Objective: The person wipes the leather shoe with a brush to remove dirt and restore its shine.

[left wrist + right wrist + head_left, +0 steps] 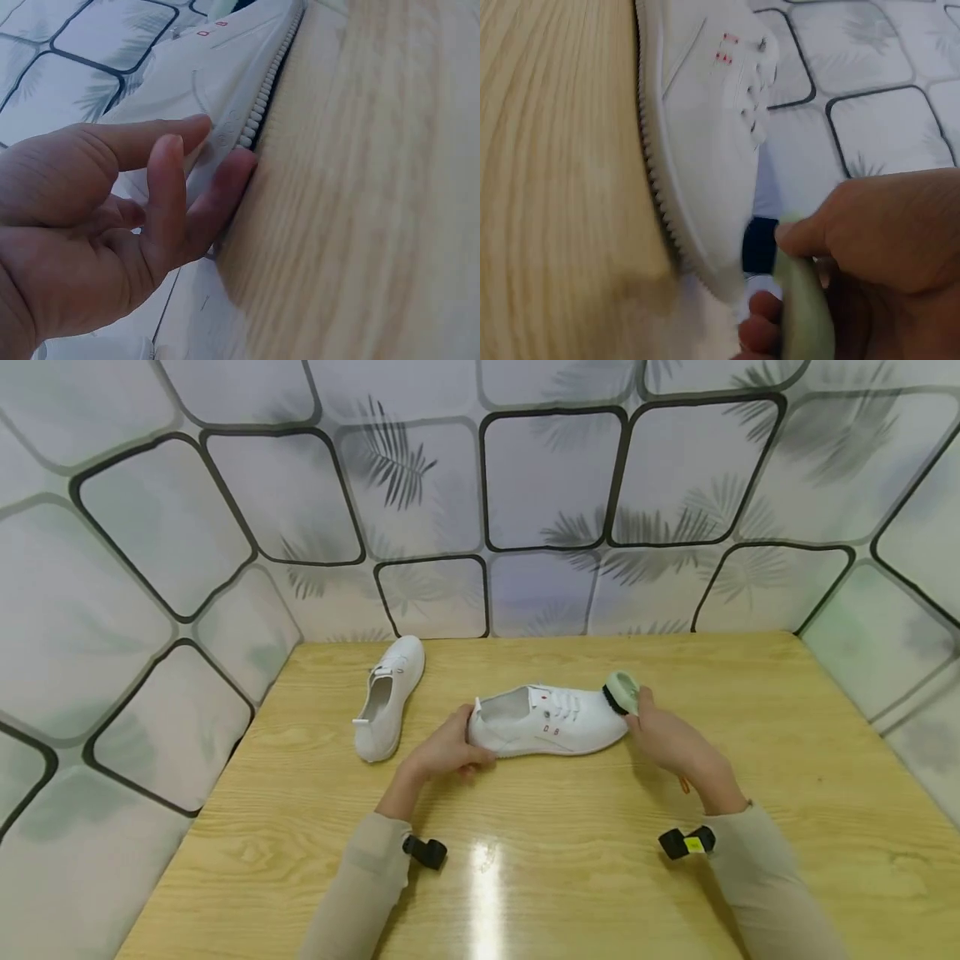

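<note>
A white lace-up shoe (551, 720) lies sole-down on the wooden table, its toe pointing right. At the heel, my left hand (450, 745) grips it with thumb and fingers; in the left wrist view the fingertips (238, 161) press by the sole's ridged edge. My right hand (671, 739) holds a pale green brush (624, 687) with dark bristles. Those bristles (759, 246) meet the shoe's toe in the right wrist view. The thumb lies along the brush's handle, and part of the handle is hidden in the palm.
A second white shoe (388, 700) rests on the table (315, 860) to the left, toe away from me. Patterned cloth walls (555, 477) enclose the back and both sides of the table. Black wrist cameras (426, 852) are strapped to both sleeves.
</note>
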Demonstrator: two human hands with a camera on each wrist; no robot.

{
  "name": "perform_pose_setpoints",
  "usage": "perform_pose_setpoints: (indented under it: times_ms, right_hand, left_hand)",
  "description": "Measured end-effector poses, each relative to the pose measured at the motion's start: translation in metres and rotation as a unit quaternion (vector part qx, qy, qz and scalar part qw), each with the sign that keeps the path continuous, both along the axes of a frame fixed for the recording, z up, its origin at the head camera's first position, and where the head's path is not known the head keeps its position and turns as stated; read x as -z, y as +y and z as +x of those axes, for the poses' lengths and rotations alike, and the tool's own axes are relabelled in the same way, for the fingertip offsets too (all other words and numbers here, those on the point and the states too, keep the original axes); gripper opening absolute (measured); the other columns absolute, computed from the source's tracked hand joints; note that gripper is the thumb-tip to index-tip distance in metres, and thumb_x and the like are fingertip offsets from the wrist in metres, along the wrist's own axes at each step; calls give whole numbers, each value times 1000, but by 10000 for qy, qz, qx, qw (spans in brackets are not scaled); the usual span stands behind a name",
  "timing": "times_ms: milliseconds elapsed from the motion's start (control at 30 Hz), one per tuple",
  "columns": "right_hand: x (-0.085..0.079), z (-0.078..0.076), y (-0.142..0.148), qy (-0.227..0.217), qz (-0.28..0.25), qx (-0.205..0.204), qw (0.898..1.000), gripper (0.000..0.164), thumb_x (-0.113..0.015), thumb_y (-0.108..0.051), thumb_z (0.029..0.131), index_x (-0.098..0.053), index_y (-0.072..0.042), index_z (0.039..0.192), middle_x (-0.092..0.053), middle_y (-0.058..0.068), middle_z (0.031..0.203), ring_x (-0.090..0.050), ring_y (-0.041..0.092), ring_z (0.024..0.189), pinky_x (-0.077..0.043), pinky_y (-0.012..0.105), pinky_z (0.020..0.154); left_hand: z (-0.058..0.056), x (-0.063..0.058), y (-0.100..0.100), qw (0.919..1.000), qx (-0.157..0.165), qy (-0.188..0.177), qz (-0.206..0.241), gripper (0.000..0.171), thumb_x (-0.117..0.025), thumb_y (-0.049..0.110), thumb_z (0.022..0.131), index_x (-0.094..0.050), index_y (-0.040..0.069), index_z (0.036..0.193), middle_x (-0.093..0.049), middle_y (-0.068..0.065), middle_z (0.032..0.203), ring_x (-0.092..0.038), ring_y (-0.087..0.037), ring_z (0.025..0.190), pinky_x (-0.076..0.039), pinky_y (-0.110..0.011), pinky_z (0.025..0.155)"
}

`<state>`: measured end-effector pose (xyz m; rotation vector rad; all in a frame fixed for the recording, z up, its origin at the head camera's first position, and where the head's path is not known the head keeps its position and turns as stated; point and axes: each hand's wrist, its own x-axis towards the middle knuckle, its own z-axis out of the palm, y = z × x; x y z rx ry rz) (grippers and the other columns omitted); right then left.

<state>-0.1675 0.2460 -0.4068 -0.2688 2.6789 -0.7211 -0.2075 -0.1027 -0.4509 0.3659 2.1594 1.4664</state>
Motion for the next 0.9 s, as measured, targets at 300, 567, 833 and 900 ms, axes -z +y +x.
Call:
perform_pose_setpoints:
  times_ms: [300, 567, 833, 900]
  right_hand:
    - [-20, 10, 18, -902, -333, -334, 9948, 65, -31, -25, 110, 5, 4, 156, -43, 5, 70, -39, 16, 50, -39, 33, 49]
    - [-15, 7, 27, -1269, -590, -162, 9900, 67, -29, -31, 110, 10, -1, 156, -46, 5, 62, -41, 16, 50, -41, 35, 51]
    - [-16, 8, 35, -762, -915, -64, 9929, 67, -31, -31, 110, 7, -2, 157, -44, 5, 64, -43, 19, 53, -40, 35, 52]
    - [-16, 8, 37, -551, -1020, 99, 9932, 67, -30, -31, 111, 9, -2, 157, -45, 6, 67, -45, 20, 56, -41, 36, 54]
  left_hand:
    - [-1, -22, -19, 9931, -449, -1078, 115, 56, -52, 12, 101, -27, 5, 150, -53, -23, 127, -69, -21, 67, -53, -26, 54]
    - [0, -19, -13, 9766, 57, -2105, 436, 75, -21, 57, 106, -42, -8, 136, -73, -20, 87, -69, -19, 58, -56, -28, 54]
    - [0, -9, -5, 9503, 110, -2777, 1404, 72, -7, 62, 103, -4, 15, 156, -67, -34, 106, -71, -25, 60, -56, -29, 51]
    - [0, -8, -3, 9410, 56, -2979, 1605, 72, -8, 62, 103, 2, 17, 158, -65, -35, 111, -71, -26, 62, -56, -29, 51]
